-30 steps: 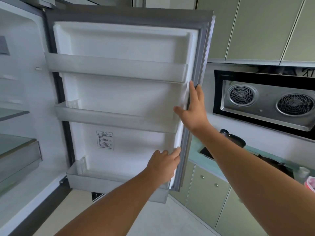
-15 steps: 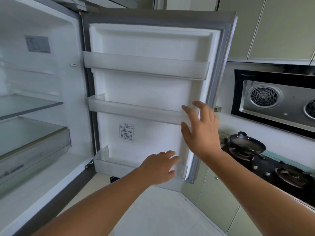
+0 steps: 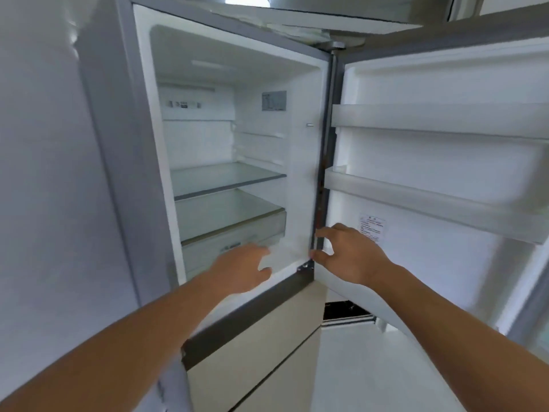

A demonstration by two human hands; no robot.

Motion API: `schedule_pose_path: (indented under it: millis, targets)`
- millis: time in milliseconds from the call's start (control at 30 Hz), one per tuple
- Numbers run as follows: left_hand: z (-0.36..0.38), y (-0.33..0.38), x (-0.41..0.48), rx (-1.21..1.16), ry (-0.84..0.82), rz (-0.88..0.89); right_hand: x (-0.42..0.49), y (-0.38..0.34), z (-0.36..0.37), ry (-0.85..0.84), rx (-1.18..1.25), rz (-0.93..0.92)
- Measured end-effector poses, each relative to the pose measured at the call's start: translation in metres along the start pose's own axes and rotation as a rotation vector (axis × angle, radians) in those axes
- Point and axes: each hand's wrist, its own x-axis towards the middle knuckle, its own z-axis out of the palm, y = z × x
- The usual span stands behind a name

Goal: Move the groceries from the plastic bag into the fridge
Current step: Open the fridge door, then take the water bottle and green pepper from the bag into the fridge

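View: it has swung left since half a second ago; the stove and hood are gone from sight, and the inside of the fridge (image 3: 300, 173) now fills the middle.
Right hand (image 3: 350, 257): earlier spread at the door's outer edge, now low before the hinge side; fingers loosely bent, thumb and forefinger apart, nothing between them.
Left hand (image 3: 240, 270): earlier before the lowest door shelf, now in front of the drawer (image 3: 234, 233); blurred, fingers seem straight and close together, holding nothing.
Fridge: straight ahead, upper compartment wide open, door (image 3: 445, 162) swung to the right.
Inside: a glass shelf (image 3: 219, 176) above the drawer, white walls.
Door shelves: an upper one (image 3: 439, 118) and a middle one (image 3: 430, 203), both pale plastic.
Below: cream lower fronts (image 3: 252, 367) and a pale floor (image 3: 371, 367).
Room: a plain wall (image 3: 44, 173) at left, a ceiling lamp (image 3: 247, 0) at top.
Writing: a door sticker (image 3: 372, 228), a grey wall label (image 3: 274, 101) and a back-panel strip (image 3: 182, 104), all too blurred to read.
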Motion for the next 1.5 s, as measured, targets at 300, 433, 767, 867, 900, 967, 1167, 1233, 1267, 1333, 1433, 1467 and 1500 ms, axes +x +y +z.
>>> schedule_pose_path:
  millis: [300,433,767,867,900,967,1167,1233,1267,1333,1433,1467,1500]
  targets:
    - [-0.001,-0.037,-0.049,0.036,-0.075,-0.166,-0.002,-0.013,0.028,-0.216,-0.013,0.05]
    - [0.025,-0.018,-0.045,0.012,-0.137,-0.146,-0.031,0.012,0.036,-0.25,-0.047,0.138]
    - [0.13,0.157,-0.003,-0.008,-0.362,0.275,-0.19,0.138,0.052,-0.313,-0.095,0.605]
    - [0.156,0.228,-0.001,-0.014,-0.413,0.431,-0.255,0.17,0.044,-0.308,-0.072,0.785]
    - [0.163,0.252,-0.002,-0.013,-0.434,0.48,-0.277,0.18,0.041,-0.301,-0.069,0.842]
    - [0.176,0.3,-0.008,-0.009,-0.469,0.576,-0.321,0.197,0.033,-0.286,-0.063,0.954]
    - [0.206,0.446,-0.045,-0.007,-0.523,0.863,-0.451,0.231,0.005,-0.249,-0.028,1.249]
    - [0.215,0.494,-0.062,-0.005,-0.535,0.955,-0.494,0.241,-0.002,-0.228,-0.019,1.332]
    - [0.22,0.519,-0.072,-0.006,-0.543,0.998,-0.516,0.248,-0.006,-0.221,-0.014,1.371]
    - [0.228,0.567,-0.092,-0.004,-0.566,1.064,-0.557,0.261,-0.015,-0.21,-0.004,1.44]
    - [0.242,0.639,-0.121,0.013,-0.586,1.148,-0.616,0.286,-0.029,-0.174,0.011,1.527]
    - [0.247,0.662,-0.128,0.016,-0.587,1.171,-0.634,0.296,-0.034,-0.162,0.015,1.551]
    - [0.25,0.685,-0.136,0.016,-0.589,1.19,-0.651,0.305,-0.039,-0.153,0.019,1.573]
